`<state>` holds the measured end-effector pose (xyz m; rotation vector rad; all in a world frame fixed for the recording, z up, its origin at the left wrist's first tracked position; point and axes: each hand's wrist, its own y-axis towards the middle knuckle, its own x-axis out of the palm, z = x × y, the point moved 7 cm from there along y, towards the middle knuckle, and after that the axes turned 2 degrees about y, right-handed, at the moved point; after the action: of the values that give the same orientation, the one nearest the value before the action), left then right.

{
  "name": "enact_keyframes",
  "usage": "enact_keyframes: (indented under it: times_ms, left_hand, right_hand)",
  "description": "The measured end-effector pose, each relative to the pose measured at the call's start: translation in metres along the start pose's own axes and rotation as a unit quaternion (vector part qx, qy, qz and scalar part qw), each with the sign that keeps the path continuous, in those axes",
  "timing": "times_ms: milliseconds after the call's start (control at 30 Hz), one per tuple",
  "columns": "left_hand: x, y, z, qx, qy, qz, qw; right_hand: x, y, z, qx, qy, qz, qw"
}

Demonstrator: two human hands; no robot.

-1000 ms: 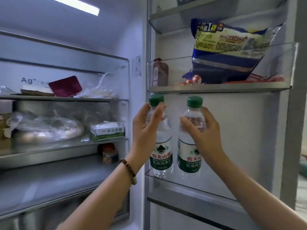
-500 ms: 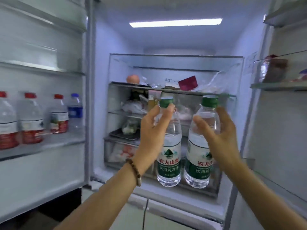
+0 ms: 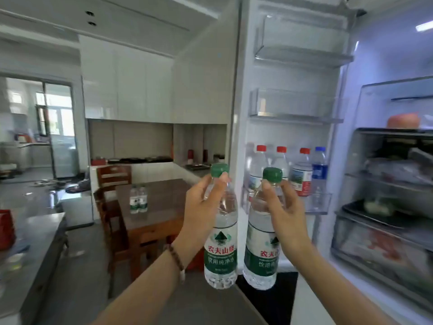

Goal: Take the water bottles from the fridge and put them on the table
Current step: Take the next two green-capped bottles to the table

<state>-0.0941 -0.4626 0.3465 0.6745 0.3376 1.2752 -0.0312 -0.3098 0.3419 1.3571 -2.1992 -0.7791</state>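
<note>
Both hands are raised in front of the open fridge, each closed around a water bottle. On the left hand, fingers wrap the shoulder of a green-capped bottle of clear water; its green label reads 农夫山泉 in red, with 饮用纯净水 below. Just beside it, the right hand clasps a second, matching bottle near its neck, the label partly hidden by the wrist. Behind the right hand, a door shelf holds three red-capped bottles and a blue-capped one. Further right, the fridge interior shows trays of blurred food. Beyond the left hand, well apart, a wooden table carries two more green-labelled bottles, with chairs on its far side from the hands.
</note>
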Motion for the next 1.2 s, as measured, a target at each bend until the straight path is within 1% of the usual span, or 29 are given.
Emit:
enact_keyframes:
  times_ms: [133, 200, 333, 467, 667, 900, 1033, 1133, 1200]
  left_hand:
    - [-0.116, 0.033, -0.024, 0.004, 0.061, 0.031, 0.998]
    - [-0.164, 0.050, -0.038, -0.008, 0.070, 0.038, 0.997]
    - [-0.244, 0.082, -0.067, -0.021, 0.096, 0.072, 0.993]
    - [-0.305, 0.112, -0.107, -0.033, 0.128, 0.108, 0.985]
    - [-0.359, 0.173, -0.186, -0.051, 0.171, 0.120, 0.977]
    - [-0.401, 0.271, -0.296, -0.081, 0.253, 0.130, 0.955]
    - [-0.418, 0.333, -0.348, -0.067, 0.322, 0.091, 0.940]
    - [-0.439, 0.375, -0.392, -0.090, 0.357, 0.071, 0.927]
    - [-0.455, 0.400, -0.426, -0.113, 0.359, 0.066, 0.924]
  right_hand:
    - [0.115, 0.011, 0.049, 0.016, 0.028, -0.028, 0.999]
    - [0.166, 0.018, 0.074, 0.025, 0.043, -0.040, 0.998]
    - [0.252, 0.037, 0.113, 0.044, 0.078, -0.073, 0.993]
    - [0.317, 0.064, 0.157, 0.052, 0.093, -0.103, 0.989]
    - [0.389, 0.119, 0.247, 0.070, 0.084, -0.171, 0.979]
    - [0.447, 0.209, 0.375, 0.094, 0.088, -0.217, 0.967]
    - [0.475, 0.264, 0.439, 0.105, 0.069, -0.230, 0.965]
    - [0.498, 0.300, 0.483, 0.107, 0.047, -0.248, 0.962]
    - [0.511, 0.320, 0.516, 0.116, 0.030, -0.258, 0.959]
